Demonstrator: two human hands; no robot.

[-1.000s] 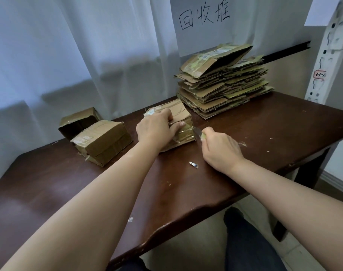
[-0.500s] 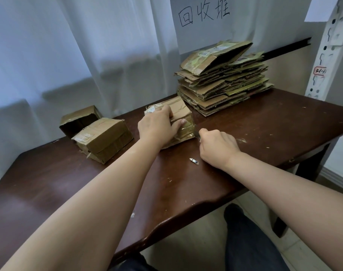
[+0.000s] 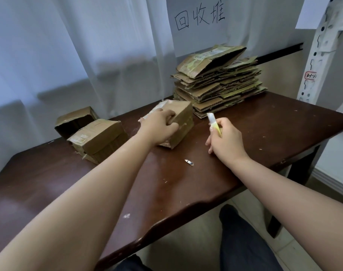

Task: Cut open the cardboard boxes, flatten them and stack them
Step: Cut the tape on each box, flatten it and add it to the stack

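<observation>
Box (image 3: 183, 122) partly hidden under left hand (image 3: 159, 127); right hand (image 3: 224, 141) grips blurred cutter (image 3: 214, 123).

Left hand (image 3: 160, 127) covers the near top of the box (image 3: 183, 122); box's far left corner is motion-blurred, label unreadable. Cutter (image 3: 214, 123) mostly buried in right hand (image 3: 224, 140), tip blurred, can't tell if the blade is out. Small shard (image 3: 189, 162) on counter (image 3: 284, 124) too small to identify. Counter's left end and both forearms cut off by frame edges.
</observation>
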